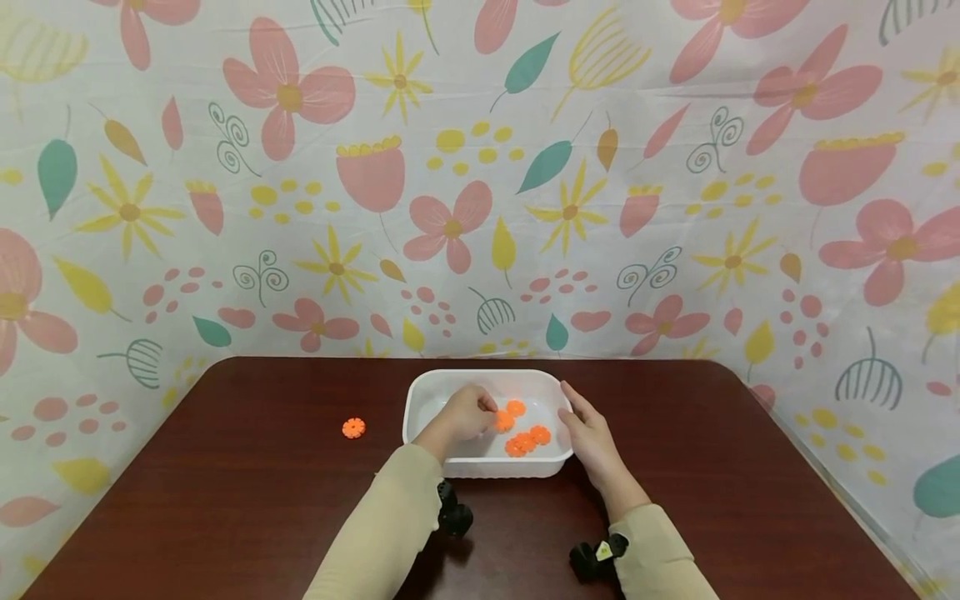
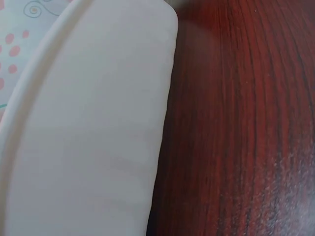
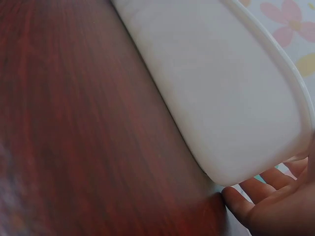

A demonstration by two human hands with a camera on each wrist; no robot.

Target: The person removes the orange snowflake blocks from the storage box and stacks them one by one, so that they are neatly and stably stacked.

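Observation:
A white plastic tub stands on the table with several orange flower-shaped discs inside. Reaching over its near left side, my left hand has its fingers bent and pinches the edge of an orange disc. Another disc lies just behind that one, and a cluster of discs sits nearer the tub's front right. My right hand holds the tub's right end, thumb at the rim and fingers along the outer wall. In the right wrist view, its fingers show beside the tub's corner.
One orange disc lies on the dark red-brown wooden table, left of the tub. Behind the table hangs a flower-patterned cloth. The left wrist view shows mostly the tub's outer wall and wood grain.

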